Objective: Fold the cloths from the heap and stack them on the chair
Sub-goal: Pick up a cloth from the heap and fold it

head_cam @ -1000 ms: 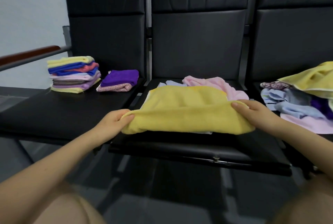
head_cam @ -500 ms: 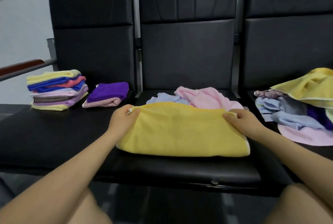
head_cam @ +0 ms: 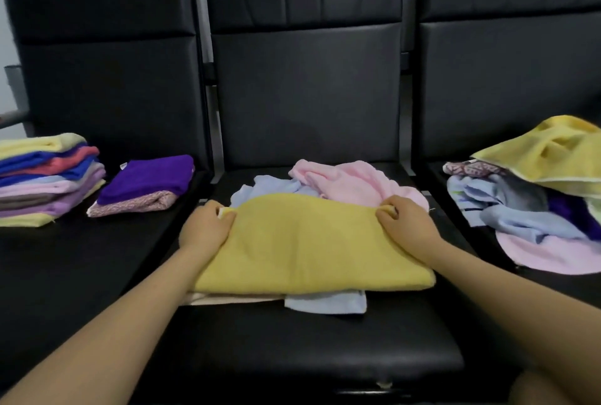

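The yellow cloth [head_cam: 309,242] lies folded on the middle seat [head_cam: 309,339], atop a pale blue cloth [head_cam: 327,303] and a cream one. The left hand [head_cam: 203,230] pinches its far left corner; the right hand [head_cam: 408,225] pinches the far right corner, fingers curled. A pink cloth [head_cam: 354,181] sits behind. Folded stack [head_cam: 45,180] on the left seat; heap [head_cam: 533,203] on the right.

At frame centre, the yellow cloth [head_cam: 309,242] is showing a soft, matt terry nap. The chair [head_cam: 305,95] behind is looking like smooth black leatherette, faintly glossy, with dull metal between the backrests.
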### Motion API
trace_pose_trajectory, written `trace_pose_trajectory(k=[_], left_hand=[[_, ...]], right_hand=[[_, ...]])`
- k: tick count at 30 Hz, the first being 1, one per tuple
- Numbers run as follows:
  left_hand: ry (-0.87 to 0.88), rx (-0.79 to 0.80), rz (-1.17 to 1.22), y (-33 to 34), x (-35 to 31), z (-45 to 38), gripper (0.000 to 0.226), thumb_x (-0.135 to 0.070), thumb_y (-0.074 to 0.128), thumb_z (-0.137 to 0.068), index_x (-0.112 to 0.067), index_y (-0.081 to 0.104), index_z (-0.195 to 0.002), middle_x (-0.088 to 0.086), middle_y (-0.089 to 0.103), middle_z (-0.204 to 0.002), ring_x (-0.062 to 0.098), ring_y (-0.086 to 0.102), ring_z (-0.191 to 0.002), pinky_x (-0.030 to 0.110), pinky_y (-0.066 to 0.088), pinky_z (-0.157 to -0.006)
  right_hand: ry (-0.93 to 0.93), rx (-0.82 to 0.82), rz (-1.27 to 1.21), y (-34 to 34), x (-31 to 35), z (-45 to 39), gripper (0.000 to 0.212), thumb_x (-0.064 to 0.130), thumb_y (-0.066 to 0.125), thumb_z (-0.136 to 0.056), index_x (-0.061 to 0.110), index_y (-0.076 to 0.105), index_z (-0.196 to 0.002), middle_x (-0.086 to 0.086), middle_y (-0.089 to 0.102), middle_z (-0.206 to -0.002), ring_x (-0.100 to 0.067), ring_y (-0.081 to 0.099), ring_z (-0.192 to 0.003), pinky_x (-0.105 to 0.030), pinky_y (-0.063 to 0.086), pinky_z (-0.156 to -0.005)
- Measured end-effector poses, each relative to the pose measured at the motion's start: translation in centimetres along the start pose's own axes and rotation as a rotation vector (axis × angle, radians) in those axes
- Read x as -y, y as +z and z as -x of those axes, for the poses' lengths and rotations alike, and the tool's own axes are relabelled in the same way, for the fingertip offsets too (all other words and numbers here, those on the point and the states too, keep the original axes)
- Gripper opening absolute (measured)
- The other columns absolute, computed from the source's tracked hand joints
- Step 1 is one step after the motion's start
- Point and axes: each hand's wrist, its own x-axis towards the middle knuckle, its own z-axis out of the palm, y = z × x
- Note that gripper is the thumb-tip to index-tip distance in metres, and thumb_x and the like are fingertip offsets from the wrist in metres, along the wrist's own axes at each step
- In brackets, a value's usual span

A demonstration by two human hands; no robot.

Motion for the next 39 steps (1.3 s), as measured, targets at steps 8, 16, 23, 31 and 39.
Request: trace_pose_trajectory(k=[8, 16, 23, 31, 39], left_hand=[[0.008, 0.047, 0.027, -1.5, -0.5, 0.8, 0.029, -0.036, 0.057, -0.092, -0.015, 0.059, -0.112, 0.006, 0.061, -0.104, 0.025, 0.058, -0.098, 0.033, 0.043, -0.075], [-0.312, 0.280, 0.083, -6.0, -0.7, 4.5, 0.054, -0.048, 0.052, -0.094, -0.004, 0.054, -0.125, 0.014, 0.059, -0.117, 0.027, 0.058, -0.098, 0.035, 0.049, -0.077], [-0.429, 0.371, 0.335, -6.9, 0.0, 6.5, 0.077, -0.051, 0.062, -0.088, -0.003, 0.039, -0.143, 0.019, 0.049, -0.138, 0.035, 0.052, -0.120, 0.040, 0.045, -0.090], [-0.348, 0.255, 0.657, -7.0, -1.1, 6.9, 0.045, -0.029, 0.062, -0.093, -0.005, 0.052, -0.130, 0.013, 0.057, -0.117, 0.028, 0.054, -0.104, 0.035, 0.043, -0.086], [-0.162, 0.145, 0.238, -7.3, 0.2, 6.9, 0.019, -0.020, 0.048, -0.095, -0.017, 0.061, -0.108, 0.003, 0.059, -0.105, 0.022, 0.057, -0.097, 0.032, 0.047, -0.078]], right_hand=[[0.060, -0.004, 0.037, -1.0, 0.3, 0.6, 0.031, 0.035, 0.062, -0.091, 0.014, 0.054, -0.113, 0.002, 0.054, -0.089, -0.017, 0.050, -0.083, -0.029, 0.034, -0.061], [0.266, 0.089, 0.044, -3.4, 1.5, 3.5, 0.059, 0.045, 0.065, -0.087, 0.006, 0.048, -0.128, -0.013, 0.060, -0.122, -0.029, 0.056, -0.108, -0.030, 0.036, -0.075], [0.525, 0.237, -0.368, -4.3, 2.7, 5.1, 0.070, 0.038, 0.075, -0.082, 0.002, 0.045, -0.134, -0.014, 0.057, -0.121, -0.026, 0.059, -0.099, -0.033, 0.046, -0.072], [0.650, 0.246, -1.022, -6.1, 4.4, 5.6, 0.037, 0.018, 0.064, -0.090, 0.013, 0.048, -0.123, -0.008, 0.061, -0.095, -0.021, 0.060, -0.077, -0.027, 0.052, -0.049], [0.468, 0.207, -1.476, -5.5, 10.8, 5.1, 0.023, 0.018, 0.052, -0.097, 0.003, 0.056, -0.113, -0.015, 0.069, -0.098, -0.025, 0.066, -0.090, -0.038, 0.053, -0.081]])
